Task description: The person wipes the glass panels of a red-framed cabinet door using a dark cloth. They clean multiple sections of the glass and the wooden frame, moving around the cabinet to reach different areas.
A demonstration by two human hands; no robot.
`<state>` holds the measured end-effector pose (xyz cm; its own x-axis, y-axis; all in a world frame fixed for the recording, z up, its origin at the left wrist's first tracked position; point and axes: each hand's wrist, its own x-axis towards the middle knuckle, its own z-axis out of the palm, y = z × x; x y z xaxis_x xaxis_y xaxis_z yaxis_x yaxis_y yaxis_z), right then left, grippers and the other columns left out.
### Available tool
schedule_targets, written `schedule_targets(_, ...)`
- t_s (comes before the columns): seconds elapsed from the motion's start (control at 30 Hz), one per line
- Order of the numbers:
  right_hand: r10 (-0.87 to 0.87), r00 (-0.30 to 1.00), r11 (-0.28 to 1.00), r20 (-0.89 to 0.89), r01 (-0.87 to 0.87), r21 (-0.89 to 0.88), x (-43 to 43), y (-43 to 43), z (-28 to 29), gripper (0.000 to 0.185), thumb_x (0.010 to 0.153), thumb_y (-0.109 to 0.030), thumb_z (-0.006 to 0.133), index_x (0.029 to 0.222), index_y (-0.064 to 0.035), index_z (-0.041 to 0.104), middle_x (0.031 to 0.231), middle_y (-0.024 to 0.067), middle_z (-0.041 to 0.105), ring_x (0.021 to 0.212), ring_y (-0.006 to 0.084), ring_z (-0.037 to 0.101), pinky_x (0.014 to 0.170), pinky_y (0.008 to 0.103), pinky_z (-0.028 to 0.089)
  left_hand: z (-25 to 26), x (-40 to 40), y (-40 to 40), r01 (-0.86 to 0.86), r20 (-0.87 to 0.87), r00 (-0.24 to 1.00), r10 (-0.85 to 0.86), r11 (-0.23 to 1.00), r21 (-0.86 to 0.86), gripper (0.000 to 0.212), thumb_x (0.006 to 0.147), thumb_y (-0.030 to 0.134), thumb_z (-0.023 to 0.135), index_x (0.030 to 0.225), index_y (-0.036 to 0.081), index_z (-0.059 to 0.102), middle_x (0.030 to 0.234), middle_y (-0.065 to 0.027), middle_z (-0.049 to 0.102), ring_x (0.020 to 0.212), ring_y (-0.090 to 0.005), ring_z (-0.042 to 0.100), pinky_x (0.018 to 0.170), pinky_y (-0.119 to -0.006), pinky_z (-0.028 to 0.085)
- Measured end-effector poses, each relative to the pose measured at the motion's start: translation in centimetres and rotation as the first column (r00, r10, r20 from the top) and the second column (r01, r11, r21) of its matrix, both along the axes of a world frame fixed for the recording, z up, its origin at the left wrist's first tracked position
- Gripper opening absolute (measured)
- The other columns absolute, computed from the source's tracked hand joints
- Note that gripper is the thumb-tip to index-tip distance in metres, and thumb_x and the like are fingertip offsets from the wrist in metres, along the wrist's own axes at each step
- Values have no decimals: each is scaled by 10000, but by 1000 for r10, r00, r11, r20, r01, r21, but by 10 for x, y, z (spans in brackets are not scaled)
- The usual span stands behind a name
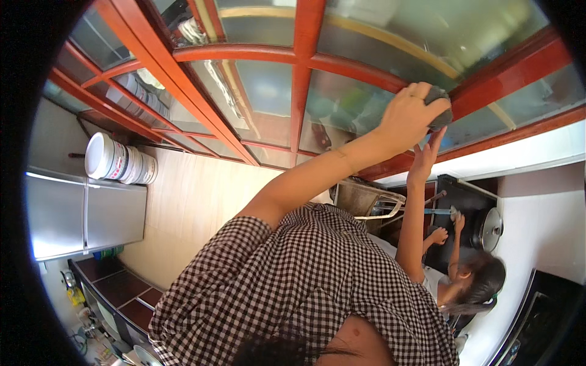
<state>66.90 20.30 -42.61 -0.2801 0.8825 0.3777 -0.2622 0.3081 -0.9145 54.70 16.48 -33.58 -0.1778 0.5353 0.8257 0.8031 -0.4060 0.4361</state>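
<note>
My left hand (405, 116) is closed around a dark grey cloth or scrubbing pad (440, 109). It presses the pad against the red-painted wooden frame (508, 68) of a glazed door or window, where a bar meets a wider rail. Just below, my right hand (425, 160) is raised with fingers extended and holds nothing visible. Its fingertips reach up to the lower frame near the pad; whether they touch it I cannot tell. Glass panes (352, 100) lie beside and above my left hand, with blurred shapes showing in them.
At right, another person (476, 279) works with both hands by a black stovetop (451, 247) holding a lidded pot (491, 230). A metal-framed rack (389, 206) stands below my arms. Stacked white buckets (121, 160) sit on a grey refrigerator (114, 210). A dark tiled counter (116, 286) is lower left.
</note>
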Motion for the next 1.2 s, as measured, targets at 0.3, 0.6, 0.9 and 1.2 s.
schedule_targets(0.3, 32, 999, 997, 3, -33, 68, 6, -1, -3, 662, 934, -352, 447, 1468, -145, 114, 1524, 80, 19, 1403, 266, 6, 992, 524, 411, -5, -97, -71, -509, 112, 860, 497, 852, 126, 491, 565, -64, 613, 1027, 104, 612, 1051, -164, 535, 942, -357, 501, 801, -430, 429)
schedule_targets(0.6, -30, 999, 996, 43, 26, 91, 0, -1, -5, 695, 930, -373, 460, 1473, -176, 75, 1527, 71, -25, 1404, 260, -14, 983, 494, 428, -11, -36, -33, -338, 51, 941, 335, 937, 92, 444, 621, -30, 582, 1026, 145, 625, 1020, -136, 559, 930, -327, 536, 770, -386, 464)
schedule_targets(0.9, 60, 998, 998, 11, -60, 3, 22, 6, -3, 684, 917, -409, 433, 1464, -105, 159, 1516, 86, 137, 1395, 248, 145, 1015, 485, 350, 2, 2, 2, 261, 231, 939, -256, 965, 9, 331, 662, 35, 668, 983, 87, 608, 983, -107, 598, 887, -292, 576, 740, -376, 474)
schedule_targets(1.2, 8, 994, 1000, 113, -9, 10, 26, 5, 9, 732, 899, -423, 450, 1465, -75, 146, 1499, 148, 179, 1383, 275, 189, 1082, 439, 240, 5, -19, -33, 735, 829, -363, -426, 415, 535, 418, 954, 326, 446, 1235, 17, 469, 1140, -115, 578, 984, -209, 585, 850, -335, 481)
